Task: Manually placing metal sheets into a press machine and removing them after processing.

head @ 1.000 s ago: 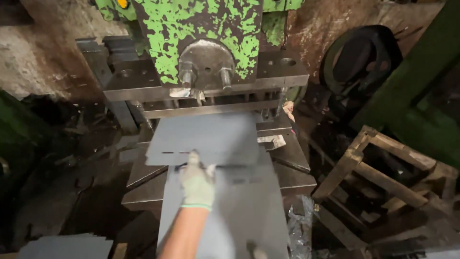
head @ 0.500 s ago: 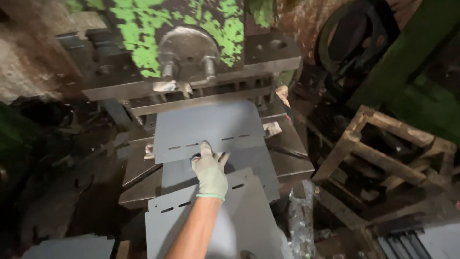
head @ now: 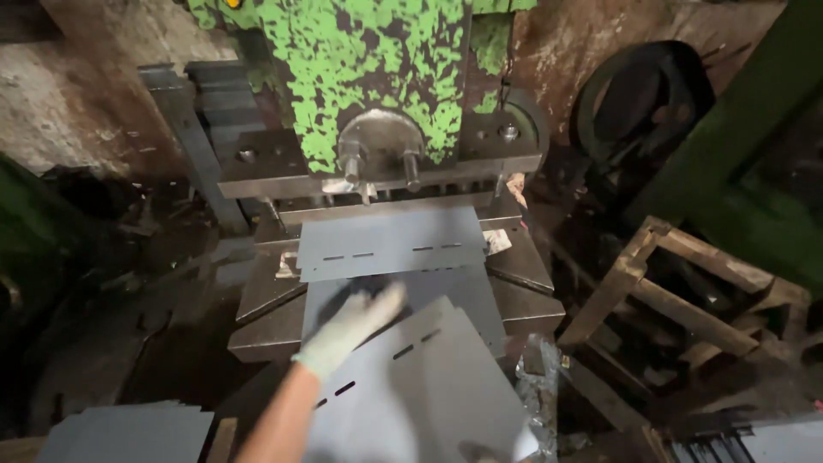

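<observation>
A grey metal sheet [head: 390, 240] with a row of short slots lies flat on the bed [head: 523, 266] of a press with flaking green paint [head: 369, 77], under its ram. My left hand [head: 356, 326], in a pale glove and blurred, hovers just in front of that sheet with fingers spread, holding nothing. Below it a second slotted grey sheet [head: 429, 386] is raised and tilted, its slots running diagonally. Only a bit of my right hand [head: 519, 444] shows at the bottom edge, on that sheet's near end.
A rough wooden frame [head: 677, 291] stands to the right of the press. Stacks of grey sheets lie at the bottom left [head: 120, 433] and bottom right [head: 754, 441]. A dark round wheel [head: 643, 103] leans at the upper right. Dark scrap litters the floor at the left.
My left hand has come off the sheet on the press bed and drawn back toward me. The second slotted sheet has risen and swung round to the right.
</observation>
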